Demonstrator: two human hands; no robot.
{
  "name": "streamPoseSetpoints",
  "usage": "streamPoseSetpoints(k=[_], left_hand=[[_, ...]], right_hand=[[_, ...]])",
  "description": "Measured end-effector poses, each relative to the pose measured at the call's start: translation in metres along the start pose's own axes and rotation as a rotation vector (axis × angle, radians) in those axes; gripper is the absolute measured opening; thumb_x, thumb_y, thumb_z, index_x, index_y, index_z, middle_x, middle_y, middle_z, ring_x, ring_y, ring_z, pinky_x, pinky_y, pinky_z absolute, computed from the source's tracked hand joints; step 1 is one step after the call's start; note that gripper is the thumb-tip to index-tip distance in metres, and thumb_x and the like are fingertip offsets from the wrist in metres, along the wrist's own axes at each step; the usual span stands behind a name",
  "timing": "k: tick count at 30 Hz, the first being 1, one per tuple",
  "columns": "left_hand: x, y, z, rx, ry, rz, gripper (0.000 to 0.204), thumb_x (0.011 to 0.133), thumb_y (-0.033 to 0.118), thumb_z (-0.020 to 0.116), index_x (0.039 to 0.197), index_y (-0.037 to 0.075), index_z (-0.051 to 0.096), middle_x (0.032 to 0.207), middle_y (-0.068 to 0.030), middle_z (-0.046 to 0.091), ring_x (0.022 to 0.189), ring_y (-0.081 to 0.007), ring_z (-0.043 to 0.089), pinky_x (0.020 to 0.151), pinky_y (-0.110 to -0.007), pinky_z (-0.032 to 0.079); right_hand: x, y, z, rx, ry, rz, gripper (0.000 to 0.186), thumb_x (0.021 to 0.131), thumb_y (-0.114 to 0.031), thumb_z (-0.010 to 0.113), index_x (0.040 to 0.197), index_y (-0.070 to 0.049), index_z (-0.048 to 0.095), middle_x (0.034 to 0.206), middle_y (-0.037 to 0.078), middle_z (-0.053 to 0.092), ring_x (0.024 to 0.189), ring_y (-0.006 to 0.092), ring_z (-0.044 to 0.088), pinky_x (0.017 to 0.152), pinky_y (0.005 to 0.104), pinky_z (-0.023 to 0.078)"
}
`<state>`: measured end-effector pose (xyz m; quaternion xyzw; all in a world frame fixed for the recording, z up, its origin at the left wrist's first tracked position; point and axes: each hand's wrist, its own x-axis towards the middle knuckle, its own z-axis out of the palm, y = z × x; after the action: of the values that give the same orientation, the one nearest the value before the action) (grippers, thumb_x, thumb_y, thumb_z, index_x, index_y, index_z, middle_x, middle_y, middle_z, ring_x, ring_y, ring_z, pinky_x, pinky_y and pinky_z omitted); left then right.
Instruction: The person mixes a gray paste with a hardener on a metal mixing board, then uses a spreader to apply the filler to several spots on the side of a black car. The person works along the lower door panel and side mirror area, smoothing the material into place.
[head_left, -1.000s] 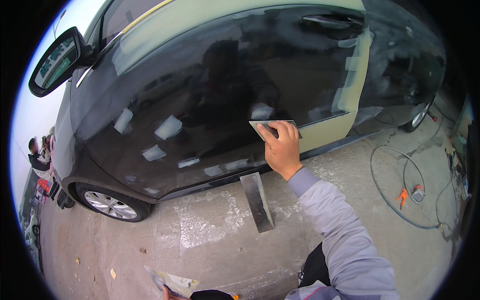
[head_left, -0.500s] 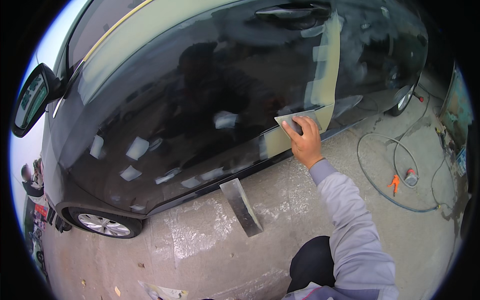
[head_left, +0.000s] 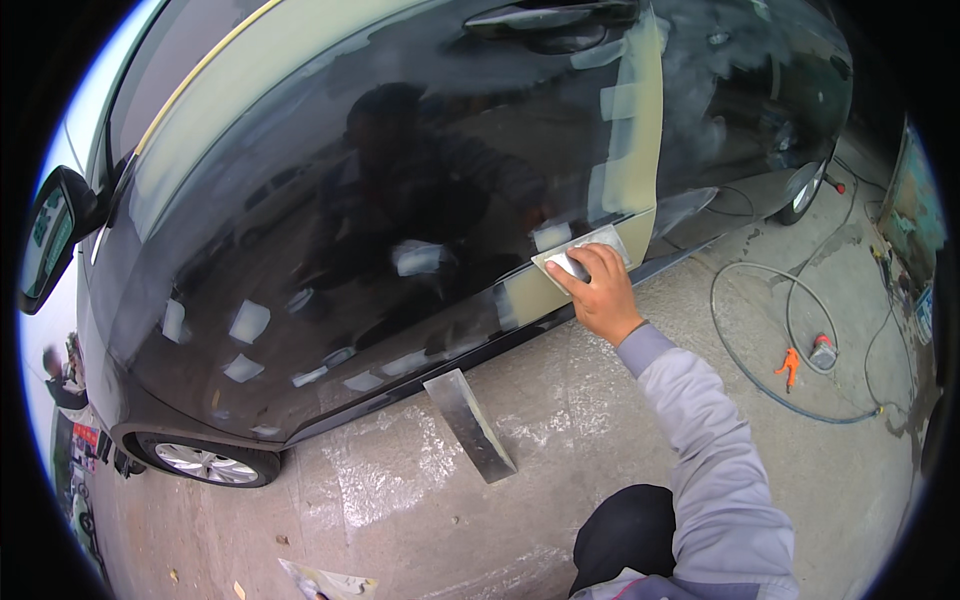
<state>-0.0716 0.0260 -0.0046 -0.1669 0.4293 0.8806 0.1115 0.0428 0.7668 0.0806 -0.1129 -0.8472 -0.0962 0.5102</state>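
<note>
My right hand [head_left: 603, 293] grips a flat, pale-smeared putty spreader [head_left: 610, 238] against the lower rear corner of the dark car door [head_left: 450, 190]. Its thumb and fingers close over the plate. A whitish filler patch [head_left: 552, 237] lies beside the spreader's upper edge, and more pale patches dot the door. Cream masking-coloured bands run along the door's rear edge [head_left: 632, 150] and bottom corner. At the lower rim of the view is a smeared putty board [head_left: 330, 582]. A sliver of a fingertip of my left hand [head_left: 319, 596] shows on it; the rest is cut off.
A long grey metal plate [head_left: 470, 427] lies on the concrete below the door sill. To the right are a coiled hose [head_left: 716, 310], an orange air blow gun [head_left: 789, 370] and a small red-topped container [head_left: 823, 352]. The front wheel [head_left: 205, 462] stands at left.
My right hand and the spreader have shifted slightly, and the plate now tilts to show its pale smeared face. The filler patch beside it looks whiter and more distinct. The view has moved a little.
</note>
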Motion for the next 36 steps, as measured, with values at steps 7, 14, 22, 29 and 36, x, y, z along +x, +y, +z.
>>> streamPoseSetpoints(k=[7, 14, 22, 29, 36], left_hand=[[-0.005, 0.001, 0.008, -0.034, 0.062, -0.033, 0.045, 0.106, 0.023, 0.059, 0.146, 0.001, 0.060, 0.144, -0.0150, 0.066, 0.136, -0.0300, 0.059, 0.122, -0.048, 0.043], [-0.002, 0.001, 0.006, -0.036, 0.052, -0.018, 0.046, 0.106, 0.023, 0.059, 0.146, 0.001, 0.059, 0.146, -0.0154, 0.065, 0.137, -0.0305, 0.058, 0.123, -0.048, 0.043], [-0.006, 0.001, 0.008, -0.124, -0.076, -0.045, 0.047, 0.106, 0.022, 0.059, 0.148, 0.001, 0.058, 0.149, -0.0160, 0.062, 0.140, -0.0320, 0.055, 0.123, -0.050, 0.041], [-0.009, -0.005, 0.007, -0.108, -0.077, -0.044, 0.049, 0.107, 0.021, 0.058, 0.153, 0.003, 0.053, 0.153, -0.0161, 0.059, 0.144, -0.0339, 0.052, 0.125, -0.054, 0.039], [-0.011, -0.013, 0.023, -0.183, -0.250, 0.010, 0.051, 0.111, 0.030, 0.052, 0.154, 0.003, 0.049, 0.155, -0.0149, 0.059, 0.142, -0.0364, 0.056, 0.122, -0.057, 0.041]], right_hand=[[0.023, 0.001, -0.007, -0.026, 0.110, 0.004, 0.057, 0.082, -0.002, 0.067, 0.135, -0.025, 0.073, 0.124, 0.014, 0.064, 0.118, 0.0360, 0.059, 0.106, 0.0510, 0.048], [0.019, -0.004, 0.003, -0.017, 0.057, -0.009, 0.058, 0.082, 0.000, 0.068, 0.134, -0.025, 0.074, 0.125, 0.013, 0.064, 0.118, 0.0357, 0.058, 0.106, 0.0506, 0.046], [0.014, -0.008, -0.030, 0.068, -0.092, 0.053, 0.056, 0.084, 0.003, 0.066, 0.132, -0.023, 0.075, 0.117, 0.010, 0.067, 0.115, 0.0348, 0.061, 0.104, 0.0472, 0.049], [-0.003, -0.069, -0.026, 1.042, 0.052, 0.995, 0.031, 0.106, -0.003, 0.057, 0.135, -0.001, 0.068, 0.122, 0.010, 0.074, 0.105, 0.0230, 0.072, 0.095, 0.0360, 0.056], [0.014, -0.114, -0.014, 1.716, 0.042, 1.303, 0.033, 0.104, -0.001, 0.054, 0.136, 0.001, 0.064, 0.124, 0.010, 0.074, 0.111, 0.0222, 0.072, 0.101, 0.0368, 0.055]])
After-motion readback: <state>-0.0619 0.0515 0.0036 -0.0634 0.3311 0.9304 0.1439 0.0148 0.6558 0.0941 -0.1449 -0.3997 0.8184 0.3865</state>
